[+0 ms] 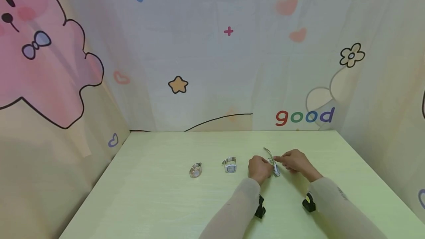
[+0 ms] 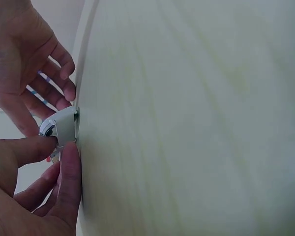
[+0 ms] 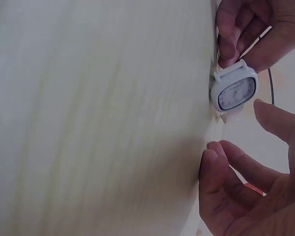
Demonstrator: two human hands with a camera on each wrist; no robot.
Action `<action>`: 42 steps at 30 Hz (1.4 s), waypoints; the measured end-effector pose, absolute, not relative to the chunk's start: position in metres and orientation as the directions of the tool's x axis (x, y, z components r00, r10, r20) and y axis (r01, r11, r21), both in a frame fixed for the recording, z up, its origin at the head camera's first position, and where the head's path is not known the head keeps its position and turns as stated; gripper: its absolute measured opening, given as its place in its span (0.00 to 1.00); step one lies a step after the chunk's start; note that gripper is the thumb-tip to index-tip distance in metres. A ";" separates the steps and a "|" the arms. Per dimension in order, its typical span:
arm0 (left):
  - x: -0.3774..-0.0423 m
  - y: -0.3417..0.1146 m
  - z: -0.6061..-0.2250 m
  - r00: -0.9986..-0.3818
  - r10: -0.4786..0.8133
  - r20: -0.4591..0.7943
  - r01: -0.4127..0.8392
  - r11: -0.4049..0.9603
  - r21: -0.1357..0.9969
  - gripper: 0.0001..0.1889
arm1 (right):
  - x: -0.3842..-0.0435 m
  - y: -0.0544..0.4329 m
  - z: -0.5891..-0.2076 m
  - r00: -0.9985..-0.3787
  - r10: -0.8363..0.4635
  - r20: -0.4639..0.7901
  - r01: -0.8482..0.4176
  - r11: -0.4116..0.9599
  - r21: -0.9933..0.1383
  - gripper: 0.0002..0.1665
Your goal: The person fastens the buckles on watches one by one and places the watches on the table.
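A white wristwatch point(image 3: 236, 92) with a rounded rectangular dial tilts close over the table on the right side. My left hand point(image 1: 260, 170) pinches its case between thumb and fingers, near the strap end, as the left wrist view shows point(image 2: 39, 187). Its pale strap point(image 1: 268, 152) sticks up and away from me. On the other side my right hand point(image 1: 295, 161) reaches in, one finger extended to the strap. That hand's other fingers point(image 3: 214, 167) bend loosely near the tabletop, with a gap between them and the extended finger.
Left of my hands a white square-faced watch point(image 1: 230, 168) stands on its looped band. Farther left lies a metal-banded watch point(image 1: 196, 172) with a round face. The pale table point(image 1: 159, 202) ends at a printed curtain point(image 1: 199, 47) behind and at both sides.
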State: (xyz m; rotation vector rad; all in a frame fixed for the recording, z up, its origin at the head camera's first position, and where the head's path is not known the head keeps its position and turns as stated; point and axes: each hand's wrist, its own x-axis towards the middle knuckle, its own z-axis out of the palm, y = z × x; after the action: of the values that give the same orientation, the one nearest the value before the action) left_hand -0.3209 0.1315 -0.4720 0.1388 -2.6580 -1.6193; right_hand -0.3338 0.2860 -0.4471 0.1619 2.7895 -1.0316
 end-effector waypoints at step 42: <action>-0.319 0.132 -0.463 -0.987 0.025 -0.156 -0.141 0.317 0.938 0.08 | -0.329 0.282 -0.442 -0.969 -0.022 -0.247 0.188 0.585 -0.789 0.28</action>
State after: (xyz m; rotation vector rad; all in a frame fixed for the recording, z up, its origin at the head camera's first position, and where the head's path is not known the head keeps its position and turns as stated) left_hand -0.3194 0.1320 -0.4633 0.1180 -2.6609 -1.9197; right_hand -0.3291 0.2825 -0.4418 0.1381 2.5854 -1.3278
